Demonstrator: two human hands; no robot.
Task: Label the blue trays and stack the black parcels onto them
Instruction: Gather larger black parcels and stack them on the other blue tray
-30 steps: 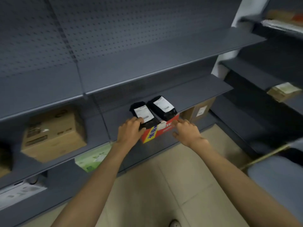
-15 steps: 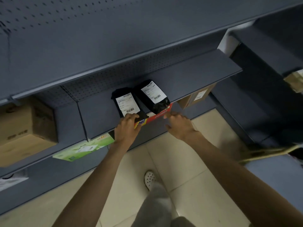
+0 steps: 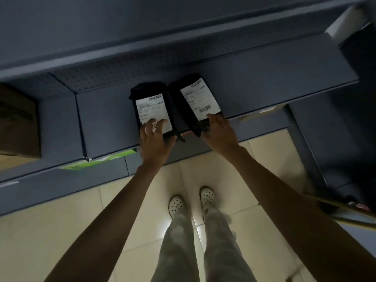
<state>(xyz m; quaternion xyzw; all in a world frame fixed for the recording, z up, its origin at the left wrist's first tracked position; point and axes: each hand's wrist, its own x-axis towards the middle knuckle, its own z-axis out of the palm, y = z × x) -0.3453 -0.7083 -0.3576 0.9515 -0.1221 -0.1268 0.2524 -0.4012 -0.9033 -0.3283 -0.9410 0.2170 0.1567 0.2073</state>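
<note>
Both flat black plastic parcels with white shipping labels, left (image 3: 151, 110) and right (image 3: 195, 102), have been pushed back onto the dark grey metal shelf (image 3: 274, 78); open left hand (image 3: 154, 141) and right hand (image 3: 219, 132) are rested flat on them.

Dark grey metal shelving (image 3: 274, 78) runs across the room, with a perforated back panel (image 3: 122, 68) behind it. A brown cardboard box (image 3: 18, 123) sits on a lower shelf at the far left. A green packet (image 3: 97, 162) pokes out from beneath the shelf edge. Below, white perforated clogs (image 3: 177, 206) and pale trousers (image 3: 179, 251) stand on cream floor tiles (image 3: 61, 231).
</note>
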